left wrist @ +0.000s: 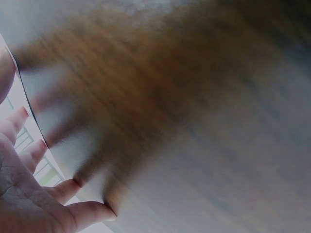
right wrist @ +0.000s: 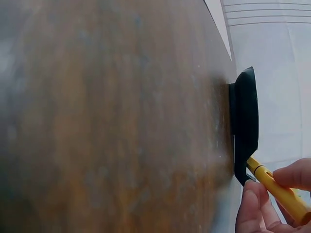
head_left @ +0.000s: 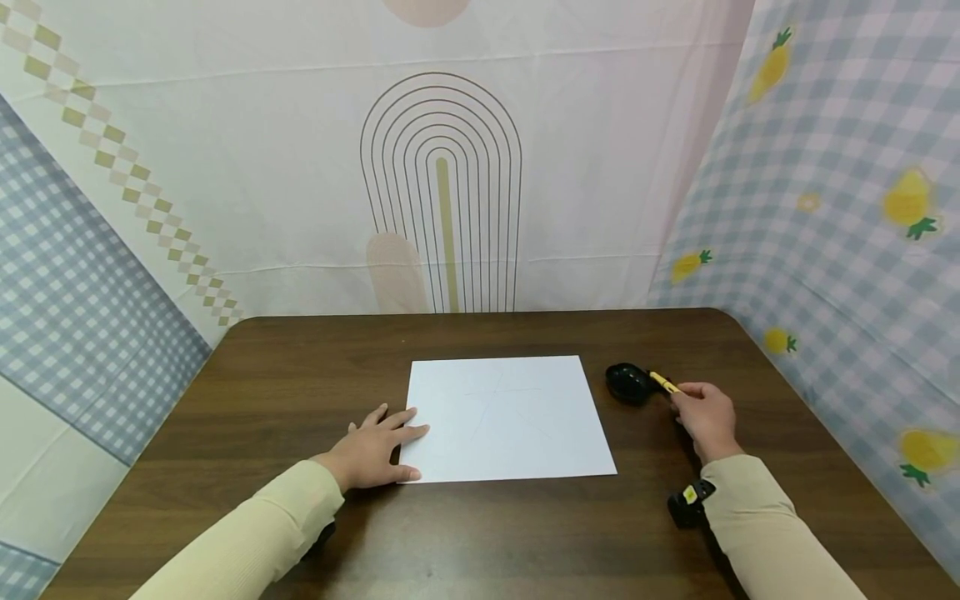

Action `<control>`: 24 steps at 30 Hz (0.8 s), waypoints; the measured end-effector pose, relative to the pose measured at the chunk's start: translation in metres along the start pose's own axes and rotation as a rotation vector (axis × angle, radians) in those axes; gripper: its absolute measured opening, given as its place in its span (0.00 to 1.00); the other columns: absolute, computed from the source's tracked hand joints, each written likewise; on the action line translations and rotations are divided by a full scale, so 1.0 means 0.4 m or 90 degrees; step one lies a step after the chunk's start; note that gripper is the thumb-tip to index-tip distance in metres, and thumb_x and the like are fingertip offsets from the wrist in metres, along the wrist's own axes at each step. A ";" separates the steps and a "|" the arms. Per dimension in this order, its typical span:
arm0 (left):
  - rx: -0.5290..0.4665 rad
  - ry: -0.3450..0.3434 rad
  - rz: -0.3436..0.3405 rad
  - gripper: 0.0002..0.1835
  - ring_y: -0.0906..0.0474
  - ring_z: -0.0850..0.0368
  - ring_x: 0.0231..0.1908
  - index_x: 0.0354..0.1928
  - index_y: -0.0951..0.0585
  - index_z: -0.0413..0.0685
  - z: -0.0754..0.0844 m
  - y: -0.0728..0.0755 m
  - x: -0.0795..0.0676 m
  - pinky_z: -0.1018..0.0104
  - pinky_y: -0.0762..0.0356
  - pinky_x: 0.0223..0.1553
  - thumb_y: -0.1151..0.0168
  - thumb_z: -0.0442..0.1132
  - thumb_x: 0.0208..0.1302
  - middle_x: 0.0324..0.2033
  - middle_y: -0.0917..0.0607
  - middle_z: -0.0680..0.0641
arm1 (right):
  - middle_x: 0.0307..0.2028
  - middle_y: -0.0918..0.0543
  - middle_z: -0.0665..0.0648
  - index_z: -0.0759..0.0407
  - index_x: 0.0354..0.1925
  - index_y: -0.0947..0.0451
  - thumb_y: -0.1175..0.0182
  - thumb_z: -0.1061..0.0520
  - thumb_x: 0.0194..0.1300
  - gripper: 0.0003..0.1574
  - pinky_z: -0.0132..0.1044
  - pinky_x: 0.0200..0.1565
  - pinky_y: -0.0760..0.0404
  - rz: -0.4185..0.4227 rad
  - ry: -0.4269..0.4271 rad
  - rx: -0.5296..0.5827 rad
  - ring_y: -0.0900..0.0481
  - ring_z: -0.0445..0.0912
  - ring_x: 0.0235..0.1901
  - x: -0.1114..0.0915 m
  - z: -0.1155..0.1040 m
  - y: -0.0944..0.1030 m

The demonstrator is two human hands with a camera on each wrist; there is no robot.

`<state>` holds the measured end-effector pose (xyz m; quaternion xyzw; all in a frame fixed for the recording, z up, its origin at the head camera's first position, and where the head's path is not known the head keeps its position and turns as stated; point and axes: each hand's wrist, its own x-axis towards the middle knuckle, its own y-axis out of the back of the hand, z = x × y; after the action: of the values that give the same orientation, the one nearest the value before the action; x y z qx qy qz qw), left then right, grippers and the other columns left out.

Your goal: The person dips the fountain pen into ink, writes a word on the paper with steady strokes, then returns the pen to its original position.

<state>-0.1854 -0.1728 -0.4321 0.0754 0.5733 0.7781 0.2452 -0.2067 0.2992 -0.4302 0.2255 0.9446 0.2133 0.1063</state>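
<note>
A white sheet of paper (head_left: 517,425) with faint thin lines, some crossing like a star, lies on the brown table. My left hand (head_left: 378,450), fingers spread, rests at the sheet's left edge with the thumb and some fingertips on it. To the right of the paper is a black spoon-shaped dish (head_left: 628,383) with a flat base and a short handle. My right hand (head_left: 705,417) pinches a yellow pen (right wrist: 279,191) between thumb and fingers. The pen's far end is against the black handle; whether the fingers also touch that handle I cannot tell.
The wooden table (head_left: 525,533) has rounded far corners. A white patterned cloth (head_left: 300,167) hangs behind it, and a checked cloth (head_left: 847,275) with yellow fruit prints hangs along the right side. A black wrist camera (head_left: 686,504) is strapped under the right wrist.
</note>
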 end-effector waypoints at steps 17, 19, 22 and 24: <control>-0.008 -0.008 -0.002 0.38 0.53 0.29 0.70 0.69 0.29 0.58 -0.004 0.003 -0.001 0.19 0.49 0.53 0.34 0.60 0.57 0.72 0.39 0.46 | 0.38 0.19 0.71 0.76 0.50 0.26 0.46 0.63 0.63 0.21 0.34 0.27 0.25 -0.028 0.057 -0.133 0.19 0.52 0.32 0.000 0.006 0.011; -0.006 -0.009 -0.002 0.38 0.53 0.29 0.70 0.69 0.29 0.58 -0.004 0.002 0.000 0.19 0.49 0.53 0.34 0.60 0.57 0.72 0.39 0.46 | 0.39 0.19 0.72 0.77 0.50 0.26 0.46 0.63 0.63 0.20 0.34 0.27 0.25 -0.032 0.058 -0.144 0.19 0.54 0.33 0.000 0.004 0.013; -0.006 -0.007 -0.003 0.38 0.54 0.29 0.71 0.69 0.29 0.59 -0.003 0.003 -0.001 0.19 0.49 0.53 0.34 0.60 0.57 0.72 0.39 0.46 | 0.41 0.20 0.74 0.77 0.50 0.26 0.45 0.63 0.63 0.20 0.36 0.29 0.24 -0.041 0.058 -0.156 0.19 0.56 0.35 0.000 0.003 0.015; -0.006 -0.006 -0.004 0.37 0.54 0.29 0.71 0.68 0.29 0.59 -0.003 0.002 -0.001 0.19 0.49 0.53 0.34 0.60 0.57 0.72 0.39 0.46 | 0.43 0.21 0.75 0.77 0.51 0.27 0.45 0.63 0.64 0.21 0.37 0.30 0.23 -0.050 0.060 -0.162 0.18 0.57 0.36 0.002 0.003 0.017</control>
<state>-0.1857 -0.1743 -0.4316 0.0759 0.5689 0.7796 0.2507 -0.2044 0.3053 -0.4282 0.1630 0.9219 0.3376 0.0978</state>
